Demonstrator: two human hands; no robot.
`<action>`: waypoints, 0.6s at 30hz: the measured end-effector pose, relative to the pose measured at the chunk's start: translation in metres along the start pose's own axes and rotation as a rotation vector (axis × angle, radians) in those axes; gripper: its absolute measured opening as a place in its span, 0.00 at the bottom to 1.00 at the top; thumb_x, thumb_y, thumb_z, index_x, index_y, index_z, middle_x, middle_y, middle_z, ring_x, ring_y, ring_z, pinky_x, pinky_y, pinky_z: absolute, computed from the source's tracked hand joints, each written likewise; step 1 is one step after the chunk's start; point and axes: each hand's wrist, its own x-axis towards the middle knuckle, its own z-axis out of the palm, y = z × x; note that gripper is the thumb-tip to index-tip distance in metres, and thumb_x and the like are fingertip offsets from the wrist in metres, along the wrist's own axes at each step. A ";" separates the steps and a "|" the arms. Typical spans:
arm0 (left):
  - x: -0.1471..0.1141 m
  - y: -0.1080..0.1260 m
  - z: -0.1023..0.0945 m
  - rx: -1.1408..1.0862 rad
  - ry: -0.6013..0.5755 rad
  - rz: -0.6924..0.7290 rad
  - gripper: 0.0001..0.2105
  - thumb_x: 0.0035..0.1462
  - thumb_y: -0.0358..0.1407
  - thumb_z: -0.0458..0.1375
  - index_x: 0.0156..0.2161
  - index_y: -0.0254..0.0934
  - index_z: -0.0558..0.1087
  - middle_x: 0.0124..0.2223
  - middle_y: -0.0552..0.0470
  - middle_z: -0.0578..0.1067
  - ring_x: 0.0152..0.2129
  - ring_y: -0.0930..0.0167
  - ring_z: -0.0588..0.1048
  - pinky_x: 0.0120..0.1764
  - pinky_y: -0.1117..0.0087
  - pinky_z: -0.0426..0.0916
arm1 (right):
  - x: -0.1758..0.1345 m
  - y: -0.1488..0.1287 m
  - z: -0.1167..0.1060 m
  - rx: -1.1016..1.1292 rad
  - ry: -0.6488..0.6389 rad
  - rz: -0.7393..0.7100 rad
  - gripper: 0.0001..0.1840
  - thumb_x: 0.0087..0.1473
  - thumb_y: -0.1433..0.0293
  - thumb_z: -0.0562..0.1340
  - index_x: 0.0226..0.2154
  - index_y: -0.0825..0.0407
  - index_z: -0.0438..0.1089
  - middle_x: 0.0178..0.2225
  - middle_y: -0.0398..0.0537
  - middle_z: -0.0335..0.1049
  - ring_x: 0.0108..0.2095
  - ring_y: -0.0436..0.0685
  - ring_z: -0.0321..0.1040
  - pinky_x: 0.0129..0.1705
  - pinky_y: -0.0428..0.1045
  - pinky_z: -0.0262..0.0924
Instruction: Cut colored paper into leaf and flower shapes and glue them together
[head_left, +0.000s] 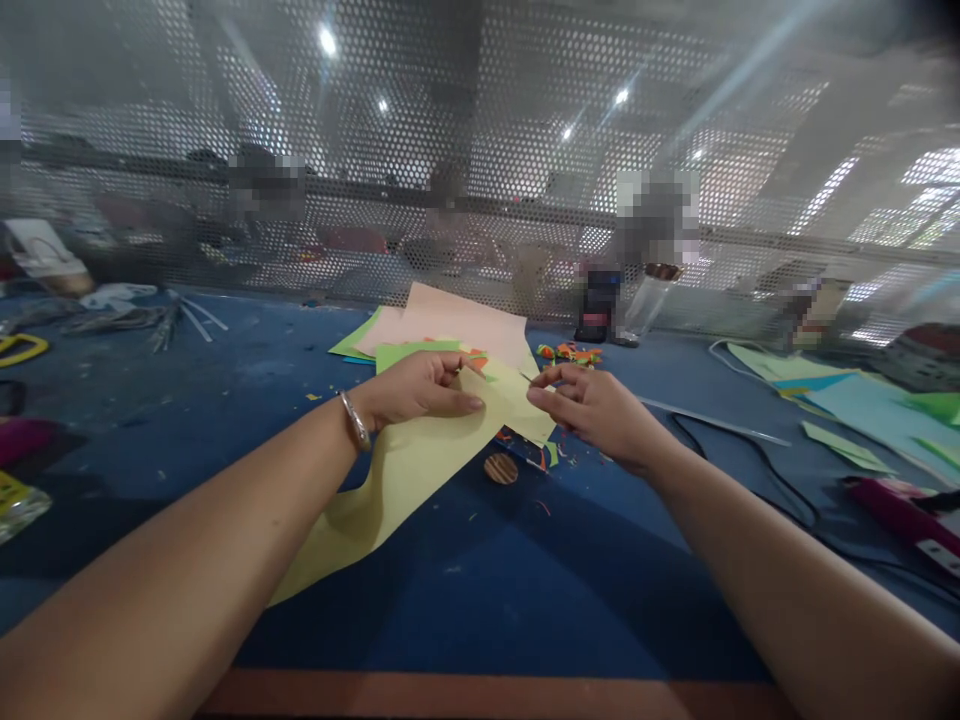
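My left hand [424, 388], with a silver bangle at the wrist, is at a long sheet of pale yellow paper [409, 470]. Its thumb lies over the sheet, and the other fingers are partly curled and partly hidden. The paper curves down towards me at the lower left. Across a small gap, my right hand [581, 405] pinches a thin, pointed sliver [527, 378], too small to name. Below the hands lies a round, striped brown disc [501, 468]. Orange and green paper scraps [574, 354] sit just beyond my right hand.
Pink paper [465, 320] and green sheets lie behind my hands, against a perforated metal screen [450, 120]. A metal ruler-like strip [720, 422], black cable [780, 480] and magenta tool [900, 515] are at right. Yellow scissor handles [22, 349] show at left. People are blurred beyond the screen.
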 end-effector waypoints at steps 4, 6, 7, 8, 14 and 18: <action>-0.003 0.003 -0.003 -0.026 0.041 -0.026 0.15 0.48 0.32 0.72 0.41 0.34 0.75 0.37 0.49 0.81 0.30 0.70 0.79 0.38 0.66 0.73 | -0.002 -0.002 0.006 -0.028 -0.025 -0.052 0.25 0.57 0.47 0.62 0.39 0.53 0.72 0.16 0.33 0.53 0.17 0.46 0.45 0.20 0.46 0.37; -0.002 0.003 -0.004 -0.019 0.052 -0.044 0.15 0.48 0.32 0.71 0.41 0.34 0.74 0.37 0.49 0.81 0.29 0.70 0.79 0.37 0.66 0.73 | -0.003 -0.004 0.009 -0.035 -0.020 -0.075 0.24 0.58 0.47 0.62 0.39 0.52 0.72 0.17 0.33 0.53 0.18 0.46 0.45 0.21 0.46 0.37; -0.001 0.002 -0.004 -0.013 0.056 -0.040 0.15 0.48 0.32 0.71 0.41 0.34 0.74 0.37 0.49 0.81 0.29 0.71 0.79 0.37 0.67 0.73 | -0.004 -0.004 0.011 -0.035 -0.010 -0.086 0.24 0.58 0.48 0.62 0.39 0.52 0.72 0.17 0.34 0.53 0.18 0.46 0.46 0.21 0.46 0.38; 0.001 0.002 -0.003 -0.006 0.063 -0.025 0.15 0.48 0.32 0.71 0.41 0.34 0.74 0.38 0.49 0.80 0.29 0.71 0.79 0.37 0.68 0.73 | -0.004 -0.004 0.013 -0.026 0.007 -0.100 0.23 0.58 0.49 0.63 0.39 0.52 0.71 0.17 0.34 0.54 0.19 0.46 0.46 0.21 0.46 0.39; 0.008 0.016 0.019 -0.013 0.082 0.005 0.14 0.50 0.31 0.69 0.41 0.34 0.74 0.36 0.50 0.80 0.28 0.72 0.78 0.36 0.70 0.71 | -0.008 -0.007 0.020 0.233 0.145 -0.125 0.22 0.55 0.52 0.66 0.41 0.53 0.69 0.28 0.41 0.69 0.18 0.45 0.57 0.19 0.44 0.54; 0.003 0.028 0.035 -0.108 0.069 -0.072 0.15 0.48 0.31 0.71 0.41 0.36 0.73 0.34 0.51 0.80 0.24 0.72 0.77 0.33 0.68 0.71 | -0.008 -0.008 0.018 0.314 0.200 -0.120 0.23 0.52 0.54 0.69 0.40 0.53 0.68 0.30 0.42 0.69 0.16 0.44 0.58 0.15 0.44 0.55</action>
